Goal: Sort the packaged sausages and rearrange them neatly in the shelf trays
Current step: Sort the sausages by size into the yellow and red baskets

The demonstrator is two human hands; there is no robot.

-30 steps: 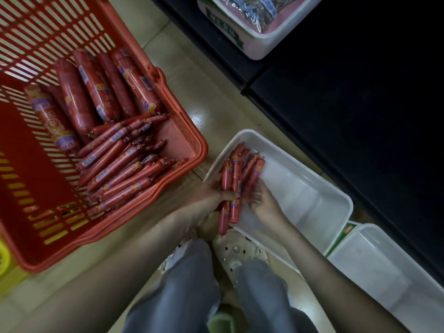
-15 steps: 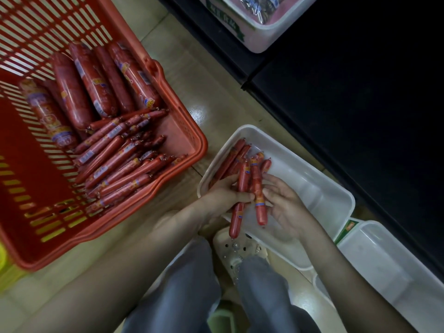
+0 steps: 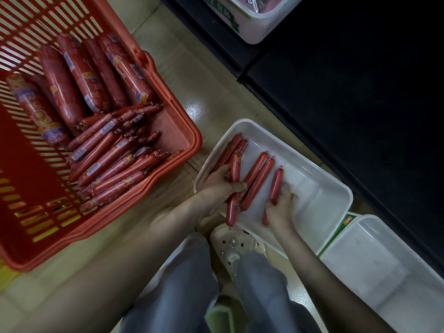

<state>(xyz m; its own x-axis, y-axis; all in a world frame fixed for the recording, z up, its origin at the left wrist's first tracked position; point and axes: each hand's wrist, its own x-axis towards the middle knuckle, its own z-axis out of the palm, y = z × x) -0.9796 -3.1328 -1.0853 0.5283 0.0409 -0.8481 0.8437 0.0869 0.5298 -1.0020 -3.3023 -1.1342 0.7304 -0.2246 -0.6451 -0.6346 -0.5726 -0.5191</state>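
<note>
The left hand [image 3: 219, 187] is curled round a few thin sausages [image 3: 235, 169] at the left of the white tray [image 3: 314, 195], hiding their middles. The right hand [image 3: 280, 209] is blurred at the near end of a lone sausage [image 3: 276, 182], and I cannot tell whether it pinches or only touches. The red basket [image 3: 179, 121] beside the tray runs off the frame.

Both forearms bare, reaching forward and down, converging.

Left forearm [image 3: 144, 248] comes in from the lower left. Left hand [image 3: 222, 186] has its back up, with the fingers wrapped round a bundle of thin sausages [image 3: 235, 169]. Thumb lies across the top. It grips roughly mid-length, and ends stick out beyond the fist both ways.

Right forearm [image 3: 319, 267] comes in from the lower right. Right hand [image 3: 280, 210] is knuckles up, fingers bent round the near end of a single sausage [image 3: 276, 182]. Fingertips are blurred.

Hands near each other, not touching.
</note>
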